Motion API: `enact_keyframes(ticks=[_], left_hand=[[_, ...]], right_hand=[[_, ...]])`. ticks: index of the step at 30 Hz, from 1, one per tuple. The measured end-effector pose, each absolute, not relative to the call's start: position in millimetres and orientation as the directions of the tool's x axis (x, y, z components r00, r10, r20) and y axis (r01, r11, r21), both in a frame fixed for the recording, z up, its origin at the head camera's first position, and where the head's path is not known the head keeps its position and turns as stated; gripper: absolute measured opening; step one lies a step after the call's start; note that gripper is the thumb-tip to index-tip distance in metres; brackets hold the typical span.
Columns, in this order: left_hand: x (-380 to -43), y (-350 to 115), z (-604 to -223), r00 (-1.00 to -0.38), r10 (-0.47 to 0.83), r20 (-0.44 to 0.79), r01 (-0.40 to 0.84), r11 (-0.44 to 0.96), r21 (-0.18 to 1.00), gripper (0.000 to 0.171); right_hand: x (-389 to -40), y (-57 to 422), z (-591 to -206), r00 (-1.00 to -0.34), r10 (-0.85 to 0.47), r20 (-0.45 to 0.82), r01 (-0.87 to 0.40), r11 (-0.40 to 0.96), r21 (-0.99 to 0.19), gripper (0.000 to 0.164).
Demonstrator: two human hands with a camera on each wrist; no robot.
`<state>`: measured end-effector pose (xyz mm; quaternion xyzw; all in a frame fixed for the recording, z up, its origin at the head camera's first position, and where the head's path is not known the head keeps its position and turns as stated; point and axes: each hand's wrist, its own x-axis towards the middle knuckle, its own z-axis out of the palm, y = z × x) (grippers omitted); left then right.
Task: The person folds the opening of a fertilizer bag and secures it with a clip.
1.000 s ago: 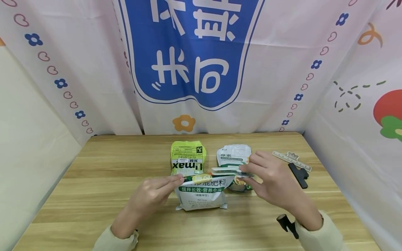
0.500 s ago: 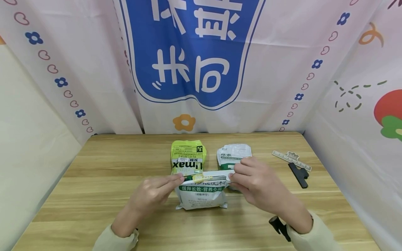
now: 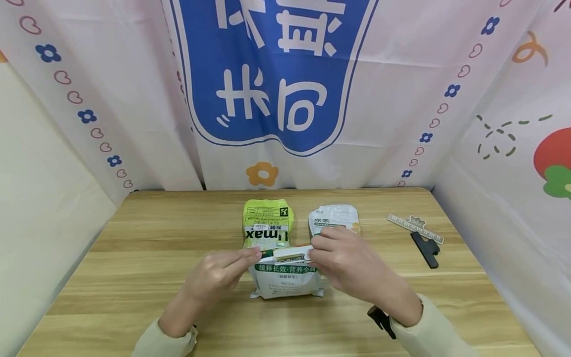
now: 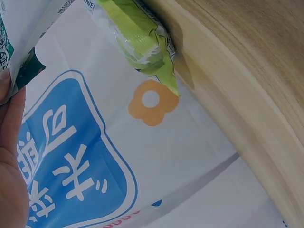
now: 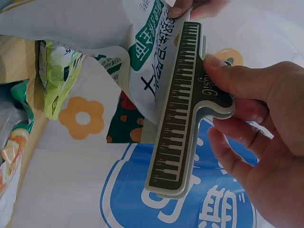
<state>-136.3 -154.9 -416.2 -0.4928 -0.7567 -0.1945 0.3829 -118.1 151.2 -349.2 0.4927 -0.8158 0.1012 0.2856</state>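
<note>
A white fertilizer bag (image 3: pixel 287 285) with a green band stands upright at the front middle, its top folded over. My left hand (image 3: pixel 218 270) pinches the left end of that fold. In my right hand (image 3: pixel 350 265) is a long bag clip (image 5: pixel 173 123) with a piano-key pattern, its handle held between thumb and fingers. The clip lies along the bag's folded top; whether its jaws bite on the plastic I cannot tell. In the left wrist view only part of the left hand (image 4: pixel 12 156) shows, at the bag's corner.
Behind the bag are a lime-green bag (image 3: pixel 267 218) and another white bag (image 3: pixel 333 214), partly hidden by the right hand. A pale piano-key clip (image 3: pixel 415 228) and a black clip (image 3: pixel 426 250) lie at the table's right. A printed cloth (image 3: pixel 379 158) hangs behind the table (image 3: pixel 156 238).
My right hand has moved left, bringing the clip from beyond the bag's right corner onto its folded top. The left hand has kept its place on the fold.
</note>
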Motion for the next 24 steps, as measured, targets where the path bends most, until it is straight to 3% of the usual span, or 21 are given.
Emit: enact_keyframes(ticks=[10,24], left_hand=[[-135,-155,-417,-0.223,0.594,0.773,0.895,0.44,-0.08,0.045],[-134,-153,-414,-0.176,0.59,0.788,0.9,0.421,-0.114,0.038]], right_hand=[[-123,137,-354,-0.36,-0.752,0.553,-0.857,0.5,0.122,0.023],[-124,128,-356,-0.379,-0.76,0.528,-0.845,0.517,0.138,0.021]])
